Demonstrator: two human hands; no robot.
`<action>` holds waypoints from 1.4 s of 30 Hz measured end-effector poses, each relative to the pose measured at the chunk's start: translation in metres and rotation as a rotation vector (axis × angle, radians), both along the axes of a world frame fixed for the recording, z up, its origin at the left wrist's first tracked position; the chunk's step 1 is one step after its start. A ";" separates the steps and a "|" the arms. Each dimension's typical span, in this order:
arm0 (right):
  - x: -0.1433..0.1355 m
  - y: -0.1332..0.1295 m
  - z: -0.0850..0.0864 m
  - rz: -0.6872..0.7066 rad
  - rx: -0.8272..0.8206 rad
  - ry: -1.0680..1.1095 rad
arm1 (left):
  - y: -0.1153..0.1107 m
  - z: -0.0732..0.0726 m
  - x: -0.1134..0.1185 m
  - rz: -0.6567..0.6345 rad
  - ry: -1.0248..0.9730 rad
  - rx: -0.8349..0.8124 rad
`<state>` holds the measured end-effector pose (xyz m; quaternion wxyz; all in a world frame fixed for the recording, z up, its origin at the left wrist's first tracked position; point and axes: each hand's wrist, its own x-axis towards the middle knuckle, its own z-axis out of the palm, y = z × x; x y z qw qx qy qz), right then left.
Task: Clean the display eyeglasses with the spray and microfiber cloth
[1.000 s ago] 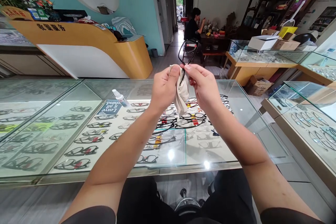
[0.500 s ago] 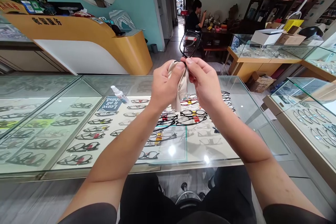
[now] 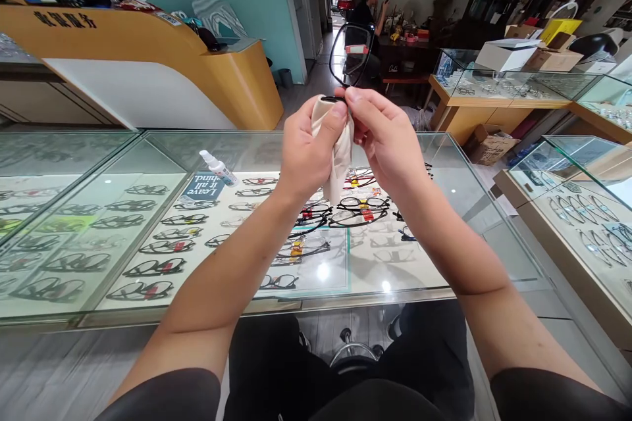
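Up in front of me, above the glass display case (image 3: 232, 306), a pair of black-framed eyeglasses (image 3: 331, 66) is held between both hands. My left hand (image 3: 309, 151) is closed around a cream cleaning cloth (image 3: 342, 168), which wraps one lens, thumb pressed on the near side; the cloth's end hangs down. My right hand (image 3: 382, 135) pinches the frame near its middle with thumb and fingers. The other lens sticks up beyond the fingertips, a red-and-white label showing on or through it. Fingers hide the bridge and much of the wrapped half.
A white spray bottle (image 3: 218, 168) stands on the glass at left, by a blue printed card (image 3: 202, 188). Rows of eyeglasses (image 3: 154, 268) lie inside the case. Another display case (image 3: 582, 204) is to my right. A seated person (image 3: 368, 6) is at a table behind.
The glasses have turned slightly, the upright lens tilting left. My left thumb has shifted on the cloth, and more of the cloth shows. The whole view has tipped a little downward.
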<state>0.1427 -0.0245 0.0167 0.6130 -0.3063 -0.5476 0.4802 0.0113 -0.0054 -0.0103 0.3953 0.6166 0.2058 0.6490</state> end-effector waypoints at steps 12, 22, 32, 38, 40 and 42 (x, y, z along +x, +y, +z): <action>0.016 0.012 0.002 -0.014 -0.022 0.028 | 0.001 0.018 -0.021 -0.080 0.239 -0.085; 0.011 0.003 0.005 0.052 0.069 0.016 | -0.007 0.005 -0.002 0.105 0.069 -0.037; 0.020 0.001 0.007 0.027 -0.002 -0.003 | -0.011 0.019 -0.019 -0.116 0.250 -0.041; 0.012 -0.001 0.004 0.024 0.035 -0.030 | -0.008 0.006 -0.003 0.071 0.065 -0.021; 0.013 0.001 0.005 0.016 0.041 -0.016 | -0.003 0.006 -0.004 0.032 0.044 -0.018; 0.014 0.003 0.005 0.031 0.057 0.011 | 0.002 0.006 -0.007 -0.048 0.050 -0.013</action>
